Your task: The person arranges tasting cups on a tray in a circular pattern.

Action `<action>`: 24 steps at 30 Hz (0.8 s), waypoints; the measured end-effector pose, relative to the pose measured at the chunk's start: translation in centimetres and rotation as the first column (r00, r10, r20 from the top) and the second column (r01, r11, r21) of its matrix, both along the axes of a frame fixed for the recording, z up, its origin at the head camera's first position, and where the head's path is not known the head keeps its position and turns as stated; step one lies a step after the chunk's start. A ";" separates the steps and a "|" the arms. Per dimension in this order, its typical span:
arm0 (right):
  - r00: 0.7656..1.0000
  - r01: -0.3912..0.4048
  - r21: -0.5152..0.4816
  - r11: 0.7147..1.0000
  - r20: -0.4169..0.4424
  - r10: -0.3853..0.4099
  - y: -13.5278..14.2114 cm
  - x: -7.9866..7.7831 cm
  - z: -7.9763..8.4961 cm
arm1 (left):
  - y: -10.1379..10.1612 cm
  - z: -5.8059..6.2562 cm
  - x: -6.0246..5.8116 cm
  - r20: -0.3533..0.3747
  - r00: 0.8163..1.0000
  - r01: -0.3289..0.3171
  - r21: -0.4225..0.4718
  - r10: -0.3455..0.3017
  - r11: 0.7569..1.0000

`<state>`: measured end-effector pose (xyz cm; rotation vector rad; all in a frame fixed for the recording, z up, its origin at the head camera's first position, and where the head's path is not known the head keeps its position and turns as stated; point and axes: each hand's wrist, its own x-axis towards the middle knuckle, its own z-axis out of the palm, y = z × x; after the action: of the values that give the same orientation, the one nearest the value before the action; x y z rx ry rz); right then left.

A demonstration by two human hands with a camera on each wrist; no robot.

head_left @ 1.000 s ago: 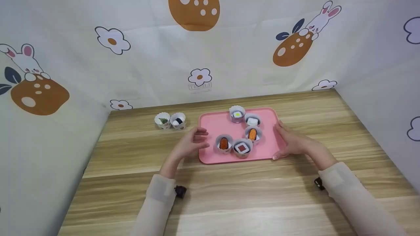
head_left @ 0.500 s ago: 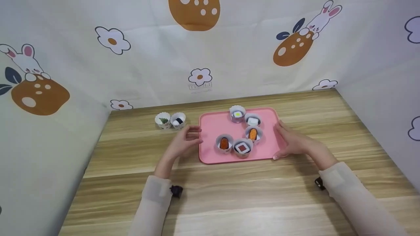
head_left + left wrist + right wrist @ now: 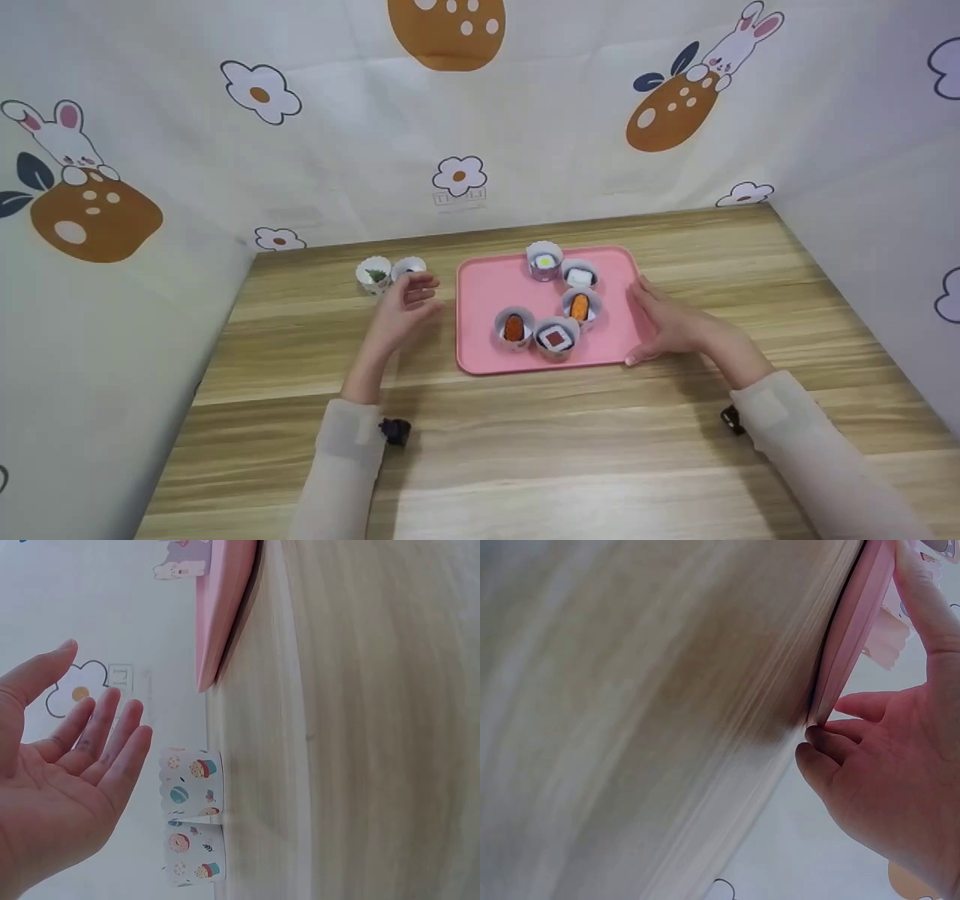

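A pink tray (image 3: 480, 292) lies on the table with several paper cups on it, each holding a sushi-like piece. Among them are an orange-topped piece (image 3: 580, 307), a dark red-topped one (image 3: 514, 328) and a white square with a red centre (image 3: 555, 339). My right hand (image 3: 671, 324) rests along the tray's right edge, fingers and thumb spread and touching the rim. Left of the tray, my left hand (image 3: 403, 311) hovers with loosely bent fingers, holding nothing. It partly covers a paper cup (image 3: 407, 266) in the head view; beside that stands another cup (image 3: 374, 274) with something green.
The wood-grain table (image 3: 540, 450) stretches in front of the tray. A patterned cloth (image 3: 360, 150) with rabbits and flowers encloses the back and sides. In the left wrist view, two printed paper cups (image 3: 193, 784) stand side by side, near the tray edge (image 3: 217, 622).
My left hand has moved leftwards, away from the tray's left edge, towards the two cups at the back left. My right hand and the tray have stayed in place.
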<state>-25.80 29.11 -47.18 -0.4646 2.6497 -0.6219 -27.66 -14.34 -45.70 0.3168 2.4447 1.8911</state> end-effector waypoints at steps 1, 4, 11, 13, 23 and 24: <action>1.000 0.000 0.000 1.000 -0.001 0.000 0.0 0.0 0.0 | -0.1 0.1 0.0 -0.005 1.000 -0.011 0.007 0.011 1.000; 1.000 0.002 0.000 1.000 -0.002 -0.002 0.0 0.0 -0.1 | -0.4 0.3 -0.2 -0.004 0.998 -0.061 0.026 0.061 0.998; 1.000 0.009 0.001 1.000 0.002 -0.009 0.0 0.1 0.0 | -1.5 0.5 -0.8 -0.030 0.977 -0.210 0.066 0.212 0.975; 1.000 0.006 -0.001 1.000 0.002 -0.006 0.0 0.1 0.1 | -1.8 0.7 -1.0 -0.034 0.966 -0.252 0.090 0.256 0.964; 1.000 0.009 0.010 1.000 0.003 -0.009 0.0 0.0 0.1 | -3.5 1.2 -2.2 -0.001 0.934 -0.355 0.131 0.358 0.926; 1.000 0.009 0.012 1.000 0.003 -0.009 0.0 0.0 0.1 | -3.7 1.2 -2.3 0.001 0.931 -0.362 0.125 0.365 0.924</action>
<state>-25.78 29.08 -47.06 -0.4481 2.6524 -0.6091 -29.98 -18.04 -44.54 -0.1286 2.5493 2.1917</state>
